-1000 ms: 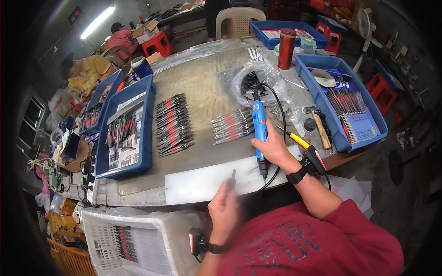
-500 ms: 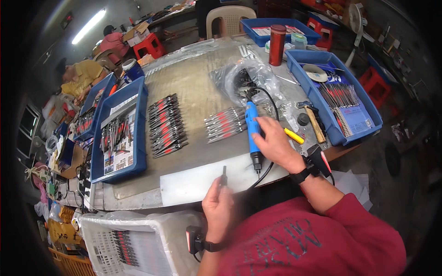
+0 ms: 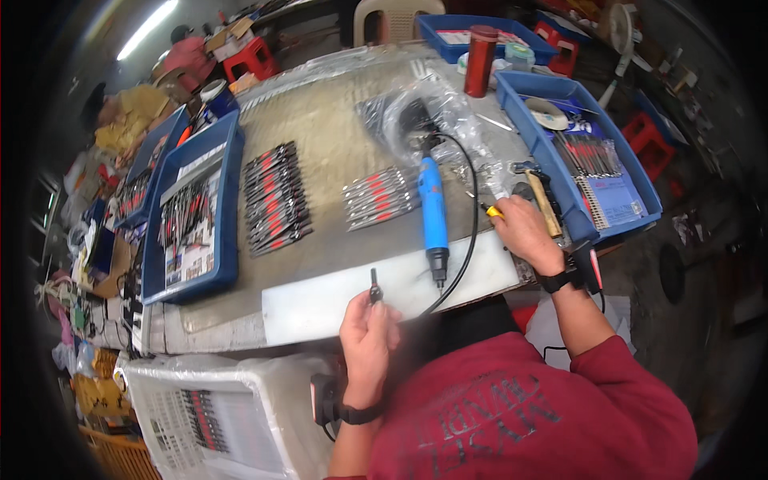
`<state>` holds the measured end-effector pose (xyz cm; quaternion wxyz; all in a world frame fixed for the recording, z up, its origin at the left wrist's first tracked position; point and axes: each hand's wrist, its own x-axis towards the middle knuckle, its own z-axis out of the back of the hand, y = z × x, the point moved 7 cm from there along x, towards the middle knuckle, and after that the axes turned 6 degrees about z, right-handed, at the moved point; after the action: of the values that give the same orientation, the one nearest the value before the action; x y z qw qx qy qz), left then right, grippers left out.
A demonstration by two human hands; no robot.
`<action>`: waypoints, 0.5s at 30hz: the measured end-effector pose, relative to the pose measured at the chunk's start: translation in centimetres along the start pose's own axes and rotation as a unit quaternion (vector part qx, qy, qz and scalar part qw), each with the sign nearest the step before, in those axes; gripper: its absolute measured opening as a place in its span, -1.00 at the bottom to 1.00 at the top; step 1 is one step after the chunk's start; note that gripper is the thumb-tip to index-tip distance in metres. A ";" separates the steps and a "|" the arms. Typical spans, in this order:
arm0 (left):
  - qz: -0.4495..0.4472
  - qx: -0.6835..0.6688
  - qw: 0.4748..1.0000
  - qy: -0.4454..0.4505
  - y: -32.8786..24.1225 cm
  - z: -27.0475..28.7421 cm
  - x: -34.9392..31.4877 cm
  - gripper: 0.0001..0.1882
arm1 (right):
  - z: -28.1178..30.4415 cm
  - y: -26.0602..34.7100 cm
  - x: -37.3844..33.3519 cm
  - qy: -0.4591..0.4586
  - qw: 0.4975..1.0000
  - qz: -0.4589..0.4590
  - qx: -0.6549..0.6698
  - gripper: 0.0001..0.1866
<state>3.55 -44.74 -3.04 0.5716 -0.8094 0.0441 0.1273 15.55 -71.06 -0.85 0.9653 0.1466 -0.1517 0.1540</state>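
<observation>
My left hand (image 3: 366, 334) is closed around a small dark metal piece with a narrow stem (image 3: 374, 285), which points upward near the table's front edge. My right hand (image 3: 526, 232) has its fingers closed on a yellow-handled screwdriver (image 3: 494, 211); most of the handle is hidden by the hand. Between the hands a blue electric screwdriver (image 3: 433, 210) hangs upright, bit downward, over a white board (image 3: 320, 300). Its black cable loops down on the right. Beyond lie a small row of red-and-black slim tools (image 3: 379, 198) and a longer stack of similar tools (image 3: 276, 196).
Blue trays with slim tools stand left (image 3: 228, 232) and right (image 3: 596, 96). A wooden-handled hammer (image 3: 547, 204) lies beside the right tray, near a red flask (image 3: 481, 62) and clear plastic bags (image 3: 468, 112). A plastic-lined white crate (image 3: 264, 400) sits below the front edge. Other people are at the far left.
My right hand has left the blue electric screwdriver, moved right and taken hold of the yellow-handled screwdriver. My left hand still holds the metal piece. The view has shifted slightly.
</observation>
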 end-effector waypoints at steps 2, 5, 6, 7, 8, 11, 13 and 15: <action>0.001 -0.018 1.000 0.009 0.0 -0.1 0.2 -0.77 | 0.1 0.1 0.3 0.020 1.000 -0.003 0.007 -0.86; 0.005 -0.031 1.000 0.004 0.0 0.1 0.2 -0.78 | 2.0 0.5 -0.2 0.005 0.996 -0.007 0.087 -0.87; 0.009 -0.031 0.999 0.003 -0.1 0.2 0.2 -0.78 | 2.6 0.4 -0.5 0.009 0.994 -0.027 0.108 -0.86; 0.009 -0.025 1.000 -0.002 -0.2 0.3 0.2 -0.77 | 3.4 0.7 -0.7 -0.008 0.994 -0.021 0.103 -0.86; 0.006 -0.028 1.000 -0.004 -0.3 0.4 0.2 -0.77 | 4.3 1.0 -0.8 -0.026 0.995 -0.016 0.097 -0.86; 0.005 -0.045 0.999 -0.002 -0.5 0.2 0.2 -0.76 | 6.3 1.7 -0.6 -0.035 0.998 -0.019 0.051 -0.88; 0.007 -0.041 0.999 -0.004 -0.6 0.3 0.1 -0.76 | 7.9 1.8 -0.2 -0.045 0.997 -0.039 0.050 -0.85; 0.007 -0.034 0.999 -0.008 -0.6 0.3 0.1 -0.76 | 8.9 2.7 0.0 -0.088 0.977 -0.036 0.191 -0.82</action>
<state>3.71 -44.26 -2.59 0.5429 -0.8272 0.0406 0.1388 12.45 -71.56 7.91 0.9072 0.3467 -0.1987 0.1313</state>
